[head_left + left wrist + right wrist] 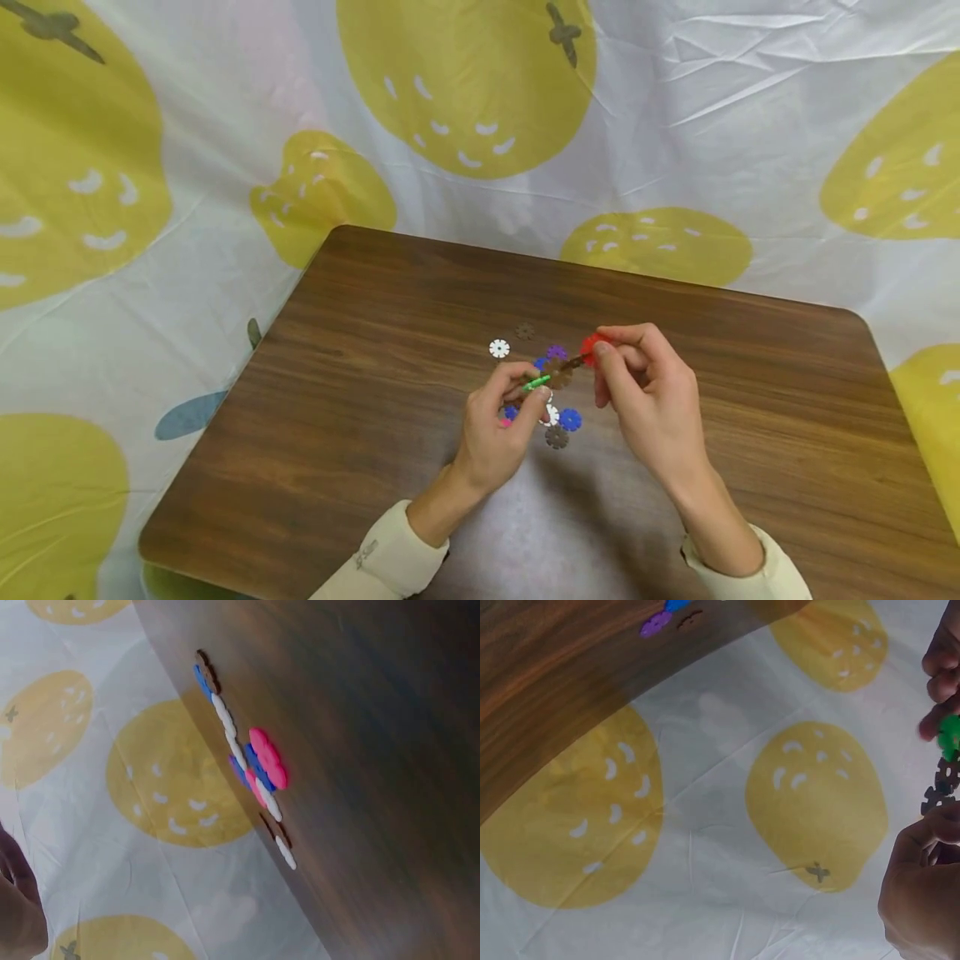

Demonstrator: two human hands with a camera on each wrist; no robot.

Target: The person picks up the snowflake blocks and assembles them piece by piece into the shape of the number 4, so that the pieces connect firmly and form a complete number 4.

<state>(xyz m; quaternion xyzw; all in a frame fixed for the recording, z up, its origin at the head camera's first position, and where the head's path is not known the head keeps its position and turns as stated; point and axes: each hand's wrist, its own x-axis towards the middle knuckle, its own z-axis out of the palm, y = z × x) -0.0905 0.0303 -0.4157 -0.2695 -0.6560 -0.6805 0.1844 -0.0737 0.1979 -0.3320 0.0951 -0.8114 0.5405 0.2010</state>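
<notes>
- The left hand (498,417) hovers just above the wooden table (360,400), its thumb and fingers curled and pinching a green disc (536,383).
- That green disc is joined to a brown disc (557,373), which sits between the two hands, held off the table.
- The right hand (645,392) is to the right, its fingertips pinching a red disc (591,348) at the far end of the same small chain; a thin brown piece edge-on links red to brown.
- In the right wrist view, the green disc (950,735) shows at the edge of the frame with a notched brown disc (939,787) just below it, both hands' fingers around them.
- Under and around the held chain, loose discs lie flat on the table: a white disc (498,348) and a dark brown disc (525,332) on the far side, a purple disc (557,352) just beside the chain.
- Nearer the person lie a blue disc (570,419) and a grey-brown disc (557,437), touching or nearly so, with a white one partly hidden by the left hand.
- The left wrist view shows the loose discs edge-on, a pink disc (268,756) stacked over blue and white ones.
- A white cloth with yellow fruit prints (465,83) lies under and beyond the table.
- Cream sleeves (390,558) cover both wrists.
</notes>
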